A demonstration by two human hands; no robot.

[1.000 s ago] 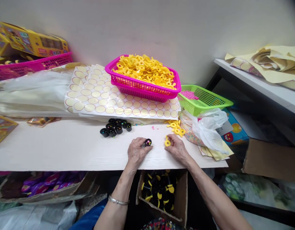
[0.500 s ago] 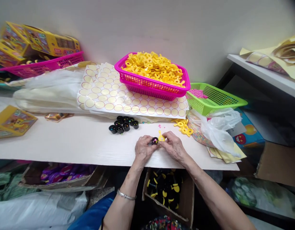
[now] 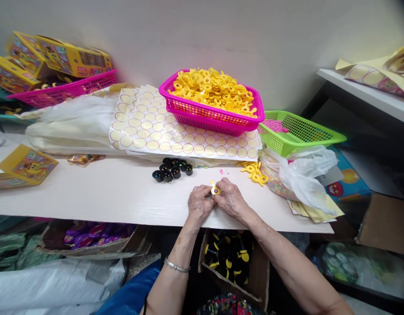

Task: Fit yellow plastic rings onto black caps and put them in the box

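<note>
Close together over the white table, my two hands meet at one small piece. A yellow ring-shaped lid (image 3: 215,190) with a tab lies over the top of a small black cup, which is now almost wholly hidden. My left hand (image 3: 199,203) is closed around the cup from the left. From the right, my right hand (image 3: 231,199) pinches the yellow lid at its edge. Beyond the left hand stands a cluster of several small black cups (image 3: 176,173) with coloured beads inside. A few pink beads (image 3: 221,171) lie just past my fingers.
Loose yellow lids (image 3: 259,178) lie right, beside a plastic bag of beads (image 3: 277,181). A pink basket (image 3: 215,120) heaped with yellow lids stands on sticker sheets (image 3: 146,133); a green basket (image 3: 307,140) is alongside. Below the table edge sits a carton (image 3: 262,280) of lidded black cups.
The yellow lid has moved left from beside the black cup to on top of it. My hands have drawn closer together, and the view has shifted slightly.
</note>
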